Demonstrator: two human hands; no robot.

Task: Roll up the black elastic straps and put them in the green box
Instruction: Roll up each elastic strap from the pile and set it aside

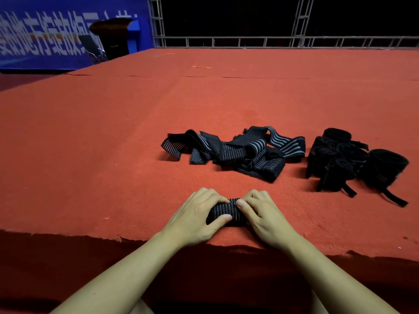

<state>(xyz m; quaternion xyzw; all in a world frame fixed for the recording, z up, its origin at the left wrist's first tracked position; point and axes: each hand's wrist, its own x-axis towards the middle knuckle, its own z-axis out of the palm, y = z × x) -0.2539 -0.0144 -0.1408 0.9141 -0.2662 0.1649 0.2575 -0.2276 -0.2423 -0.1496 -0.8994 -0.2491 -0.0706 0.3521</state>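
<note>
A black elastic strap with thin grey stripes, rolled into a short bundle (226, 210), lies on the red carpet near its front edge. My left hand (197, 217) grips its left end, thumb across the front. My right hand (264, 215) grips its right end, thumb on top. Beyond them a tangled heap of unrolled striped straps (235, 150) lies on the carpet. To its right stands a cluster of rolled black straps (353, 159) with loose tails. No green box is in view.
The red carpet (113, 143) covers a wide raised platform whose ragged front edge runs just under my wrists. At the far back stand a metal truss railing (249, 40), a blue banner (45, 30) and a dark chair (90, 47).
</note>
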